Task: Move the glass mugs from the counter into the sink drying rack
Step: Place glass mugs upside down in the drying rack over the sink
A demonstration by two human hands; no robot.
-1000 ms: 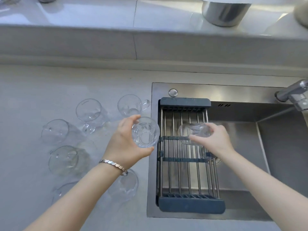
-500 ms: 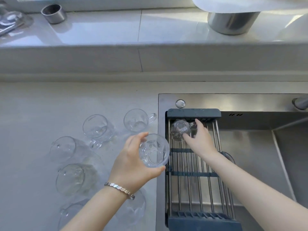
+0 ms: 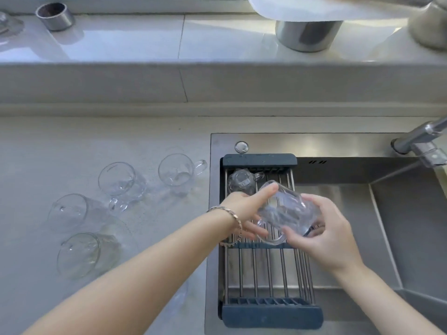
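A clear glass mug [image 3: 286, 211] hangs tilted over the middle of the drying rack [image 3: 260, 160], held between both hands. My left hand [image 3: 246, 209] grips its left side and my right hand [image 3: 321, 233] cups its right side and bottom. Another glass mug [image 3: 242, 182] stands upside down at the rack's far left corner. Several more glass mugs stay on the counter to the left: one by the sink edge [image 3: 175, 171], one behind it [image 3: 119, 180], and two nearer ones [image 3: 69, 211], [image 3: 82, 255].
The rack spans the left part of a steel sink [image 3: 399, 226]. A faucet [image 3: 420, 141] sticks out at the far right. A raised ledge behind holds a small metal cup [image 3: 54, 15] and a larger metal pot [image 3: 307, 35].
My right hand let go of the first mug at the rack's far corner and came back. My left hand carried the second mug over the rack, and both hands hold it now.
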